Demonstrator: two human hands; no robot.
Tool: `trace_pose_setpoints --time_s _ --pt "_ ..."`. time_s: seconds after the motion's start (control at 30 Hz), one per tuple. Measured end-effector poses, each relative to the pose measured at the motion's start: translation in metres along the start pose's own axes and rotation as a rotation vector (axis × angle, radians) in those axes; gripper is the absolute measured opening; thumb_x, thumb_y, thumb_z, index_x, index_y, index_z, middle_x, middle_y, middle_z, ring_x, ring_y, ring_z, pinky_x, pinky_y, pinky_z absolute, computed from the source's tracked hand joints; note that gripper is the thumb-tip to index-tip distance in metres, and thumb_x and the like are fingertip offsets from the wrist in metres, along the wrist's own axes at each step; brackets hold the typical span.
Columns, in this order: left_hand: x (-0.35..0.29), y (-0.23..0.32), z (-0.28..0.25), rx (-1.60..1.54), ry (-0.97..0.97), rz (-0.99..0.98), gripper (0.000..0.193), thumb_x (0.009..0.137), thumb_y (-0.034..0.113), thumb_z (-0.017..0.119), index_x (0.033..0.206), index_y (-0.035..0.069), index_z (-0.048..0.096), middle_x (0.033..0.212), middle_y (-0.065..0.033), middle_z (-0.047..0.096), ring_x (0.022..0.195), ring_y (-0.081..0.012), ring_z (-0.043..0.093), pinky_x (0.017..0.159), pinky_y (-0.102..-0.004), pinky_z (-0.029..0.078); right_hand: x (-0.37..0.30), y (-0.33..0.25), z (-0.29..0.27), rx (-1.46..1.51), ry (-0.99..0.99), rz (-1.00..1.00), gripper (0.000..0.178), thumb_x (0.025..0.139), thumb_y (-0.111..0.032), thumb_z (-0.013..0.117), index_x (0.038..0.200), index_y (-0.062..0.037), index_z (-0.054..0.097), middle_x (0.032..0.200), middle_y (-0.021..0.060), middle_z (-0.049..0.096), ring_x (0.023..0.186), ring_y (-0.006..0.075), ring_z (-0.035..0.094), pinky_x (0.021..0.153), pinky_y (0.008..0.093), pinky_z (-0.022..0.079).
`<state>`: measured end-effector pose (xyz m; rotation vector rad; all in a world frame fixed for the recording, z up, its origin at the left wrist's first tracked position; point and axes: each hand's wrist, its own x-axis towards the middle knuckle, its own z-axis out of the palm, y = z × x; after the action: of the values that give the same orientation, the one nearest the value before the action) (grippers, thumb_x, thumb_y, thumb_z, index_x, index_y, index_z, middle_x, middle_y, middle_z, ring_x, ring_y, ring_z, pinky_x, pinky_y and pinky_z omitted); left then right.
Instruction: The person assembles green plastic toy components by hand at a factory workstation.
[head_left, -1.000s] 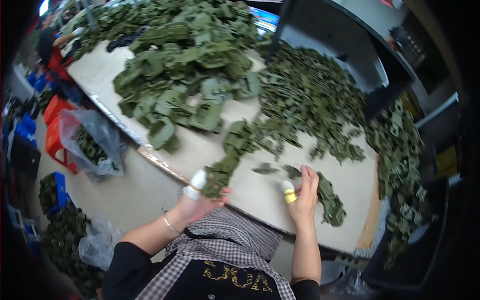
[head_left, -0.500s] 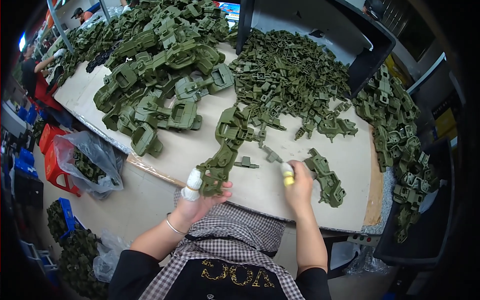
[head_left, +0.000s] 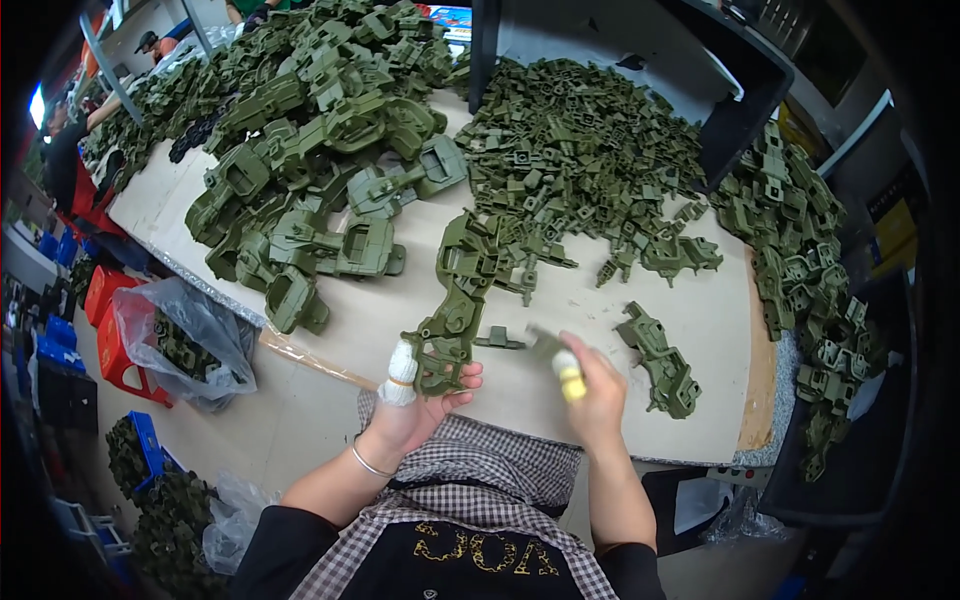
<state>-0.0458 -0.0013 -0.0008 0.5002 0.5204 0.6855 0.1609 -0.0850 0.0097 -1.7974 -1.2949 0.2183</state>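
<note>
My left hand [head_left: 412, 418], its thumb wrapped in white, grips the near end of a long olive-green plastic toy vehicle body [head_left: 455, 310]. The body stands out away from me over the table. To its right, my right hand [head_left: 600, 397], with a white and yellow thumb cover, pinches a small green plastic part [head_left: 544, 343] that is blurred by motion. Between the two hands another small green part [head_left: 499, 339] lies on the table. A separate chassis-like green piece [head_left: 660, 362] rests just right of my right hand.
Large green vehicle bodies [head_left: 340, 245] are heaped at the left, small green parts [head_left: 590, 140] at the far middle. More pieces [head_left: 800, 290] run down the right edge beside a black tray [head_left: 850, 490]. A red stool [head_left: 105, 300] and plastic bag [head_left: 205, 340] stand left. Another person works far left.
My right hand has shifted slightly left with the small part, which has swung and blurred. My left hand still holds the vehicle body. The whole view has shifted a little.
</note>
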Motion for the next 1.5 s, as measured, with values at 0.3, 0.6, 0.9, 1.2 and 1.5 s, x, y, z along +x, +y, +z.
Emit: trace_pose_setpoints --time_s 0.3,0.6,0.9,1.2,1.5 --pt "-0.004 -0.008 0.027 0.128 -0.057 0.118 0.056 0.091 0.046 0.034 0.129 0.005 0.033 0.121 -0.0106 0.047 0.112 -0.0195 0.046 0.096 -0.0372 0.035 -0.010 -0.068 -0.014 -0.567 -0.176 -0.649 0.028 0.069 -0.002 0.056 0.095 0.0091 0.058 0.070 0.0066 0.051 0.063 0.0169 0.049 0.056 0.0223 0.045" --pt "-0.015 -0.021 0.042 0.116 0.041 0.079 0.052 0.092 0.044 0.034 0.124 0.004 0.038 0.117 -0.0101 0.050 0.108 -0.0195 0.049 0.095 -0.0362 0.036 -0.015 -0.078 -0.032 -0.886 -0.333 -0.892 0.029 0.066 -0.005 0.055 0.089 0.0130 0.059 0.063 0.0055 0.044 0.061 0.0156 0.046 0.050 0.0225 0.044" --pt "-0.018 -0.032 0.047 0.159 0.100 -0.011 0.047 0.090 0.039 0.042 0.125 0.007 0.040 0.117 -0.0096 0.051 0.110 -0.0222 0.049 0.095 -0.0376 0.039 -0.013 -0.081 -0.039 -0.891 -0.348 -1.058 0.034 0.065 -0.009 0.054 0.091 0.0120 0.058 0.068 0.0080 0.050 0.064 0.0168 0.048 0.056 0.0249 0.049" --pt "-0.017 -0.030 0.032 0.435 -0.449 0.247 0.071 0.075 0.008 0.066 0.133 0.002 0.025 0.131 -0.0103 0.035 0.122 -0.0175 0.035 0.102 -0.0299 0.027 -0.038 -0.033 -0.016 0.478 -0.438 -0.004 0.029 0.075 0.000 0.055 0.103 0.0012 0.055 0.099 0.0113 0.061 0.091 0.0203 0.058 0.077 0.0316 0.045" --pt "0.000 -0.033 0.040 0.611 -0.395 0.437 0.064 0.072 0.019 0.070 0.123 0.002 0.036 0.129 -0.0121 0.037 0.129 -0.0249 0.024 0.105 -0.0368 0.022 -0.070 -0.018 0.048 0.635 -0.151 0.132 0.033 0.076 -0.009 0.056 0.108 -0.0015 0.053 0.100 0.0100 0.059 0.092 0.0214 0.057 0.080 0.0332 0.043"
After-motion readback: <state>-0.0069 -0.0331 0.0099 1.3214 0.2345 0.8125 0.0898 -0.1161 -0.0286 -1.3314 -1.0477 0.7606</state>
